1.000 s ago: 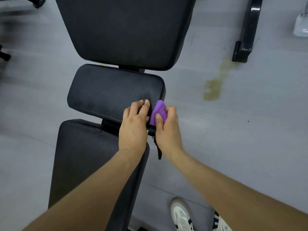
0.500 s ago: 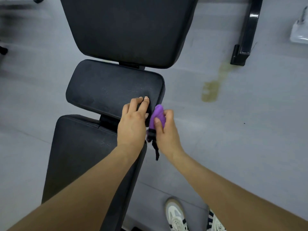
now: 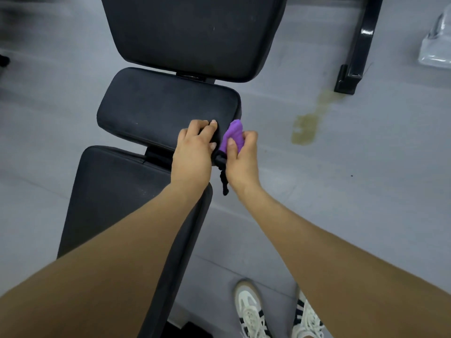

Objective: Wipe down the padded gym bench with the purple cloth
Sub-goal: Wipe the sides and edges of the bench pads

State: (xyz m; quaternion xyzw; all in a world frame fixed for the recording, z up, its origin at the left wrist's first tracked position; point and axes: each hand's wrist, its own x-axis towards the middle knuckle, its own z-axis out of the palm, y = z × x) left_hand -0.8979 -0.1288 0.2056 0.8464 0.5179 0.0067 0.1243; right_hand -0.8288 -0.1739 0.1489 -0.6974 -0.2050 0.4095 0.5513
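Note:
The black padded gym bench has three pads: a large back pad (image 3: 190,32) at the top, a small middle pad (image 3: 156,108), and a long seat pad (image 3: 114,198) running toward me. My left hand (image 3: 192,152) curls over the middle pad's near right corner and grips its edge. My right hand (image 3: 241,159) is closed around the bunched purple cloth (image 3: 234,134), pressing it against the right side of that same corner. A black knob with a short cord (image 3: 223,176) hangs between my two hands.
Grey floor surrounds the bench, with a yellowish stain (image 3: 307,125) to the right. A black metal frame foot (image 3: 356,52) stands at the upper right, with a clear plastic bag (image 3: 436,47) beyond it. My white sneakers (image 3: 251,313) are at the bottom right.
My hands stay at the middle pad's right corner. The purple cloth has slid slightly along the pad's side, and my left fingers have curled more tightly over the edge.

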